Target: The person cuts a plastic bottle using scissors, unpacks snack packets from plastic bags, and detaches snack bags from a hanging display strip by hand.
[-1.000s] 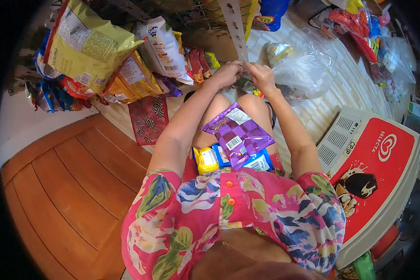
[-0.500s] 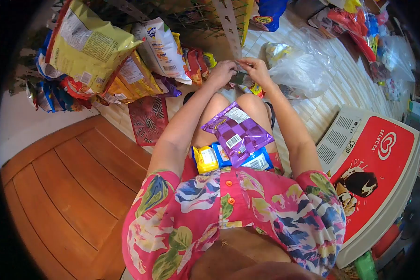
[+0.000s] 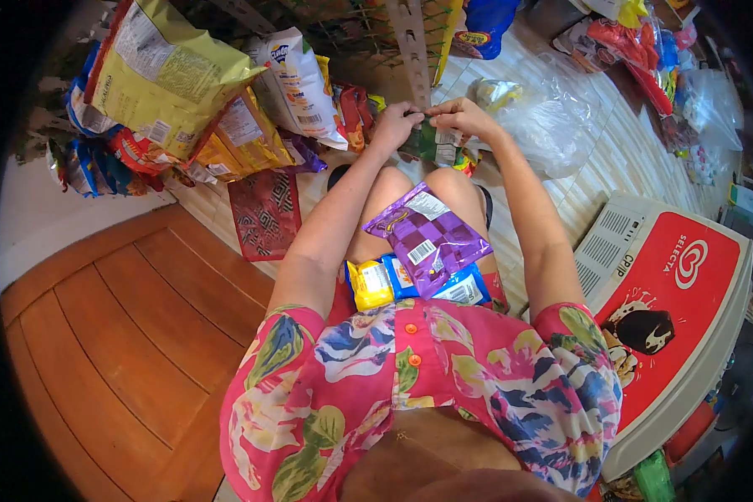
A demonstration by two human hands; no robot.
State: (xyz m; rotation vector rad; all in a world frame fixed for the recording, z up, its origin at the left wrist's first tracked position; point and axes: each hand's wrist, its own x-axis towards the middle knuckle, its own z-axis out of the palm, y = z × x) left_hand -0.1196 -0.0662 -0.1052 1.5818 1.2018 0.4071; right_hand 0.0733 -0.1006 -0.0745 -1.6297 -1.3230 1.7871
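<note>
In front of my knees, my left hand and my right hand are close together. Both have their fingers pinched at the upper edge of a green snack packet, which hangs below them. Its far side is hidden. Across my lap lies a purple checked snack packet, partly covering a blue packet with a yellow part. A clear plastic bag with packets inside sits right of my right hand. Small red and yellow packets show beneath that hand.
Large chip bags, one yellow and one white, hang at the left from a rack with a perforated metal post. A red freezer chest stands at the right. A wooden panel fills the lower left.
The green packet now shows more of its front below my hands. My right hand has shifted slightly, its fingers still at the packet's top. The lap packets stay put.
</note>
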